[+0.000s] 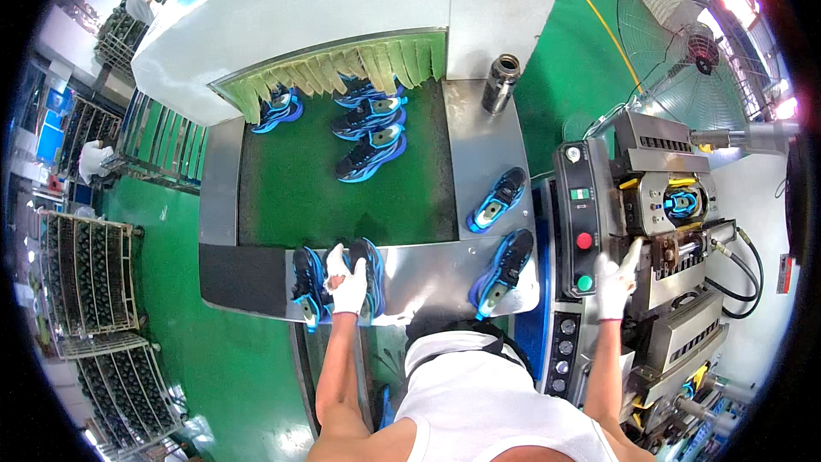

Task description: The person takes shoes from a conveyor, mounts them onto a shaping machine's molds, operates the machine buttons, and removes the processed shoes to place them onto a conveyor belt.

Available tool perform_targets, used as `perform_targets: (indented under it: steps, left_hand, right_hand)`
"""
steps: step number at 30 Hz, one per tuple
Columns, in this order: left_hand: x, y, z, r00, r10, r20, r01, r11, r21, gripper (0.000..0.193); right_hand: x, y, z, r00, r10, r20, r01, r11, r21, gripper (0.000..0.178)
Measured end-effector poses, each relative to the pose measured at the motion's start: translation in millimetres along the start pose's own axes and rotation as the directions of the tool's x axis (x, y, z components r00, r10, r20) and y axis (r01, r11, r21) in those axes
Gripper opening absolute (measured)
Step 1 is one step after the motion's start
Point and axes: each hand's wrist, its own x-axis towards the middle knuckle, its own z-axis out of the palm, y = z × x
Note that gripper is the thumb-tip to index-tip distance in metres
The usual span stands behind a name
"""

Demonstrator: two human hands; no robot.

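My left hand (346, 287), in a white glove, is at the metal front ledge between two black-and-blue sneakers. Its fingers are apart, and it overlaps the edge of the right sneaker (372, 278); the other sneaker (309, 282) stands just left of it. I cannot see a firm grip on either. My right hand (614, 284), also gloved, is open over the machine's control panel (575, 197), with fingers stretched toward the machine. The green button (585, 282) is just left of it, below a red button (584, 240). In the machine's upper station sits a blue shoe (682, 204).
Several sneakers (374, 154) lie on the green conveyor belt (291, 205) by the fringed curtain (342, 68). Two more sneakers (499, 199) (503, 272) and a dark flask (501, 84) stand on the right metal ledge. A large fan (701, 51) and loaded racks (90, 274) flank the area.
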Motion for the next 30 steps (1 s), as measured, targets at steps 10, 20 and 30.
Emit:
perform_targets:
  steps: [10,20,30]
  left_hand:
    - [263.3,-107.8,20.9,1.000,-0.021,-0.010,0.023,0.982,0.187,0.070]
    - [539.2,-118.6,-23.3,0.952,0.197,-0.234,-0.113,0.938,0.328,0.086]
    - [562.3,-132.1,-16.9,0.926,0.273,-0.261,-0.179,0.926,0.334,0.045]
  right_hand:
    - [-81.9,36.9,63.1,0.916,0.234,0.327,0.068,0.712,-0.699,0.024]
    - [-238.7,25.1,29.7,0.830,0.546,0.114,-0.344,0.661,-0.667,0.085]
    - [-262.5,-45.3,63.4,0.474,0.842,0.259,-0.637,0.530,-0.559,0.078]
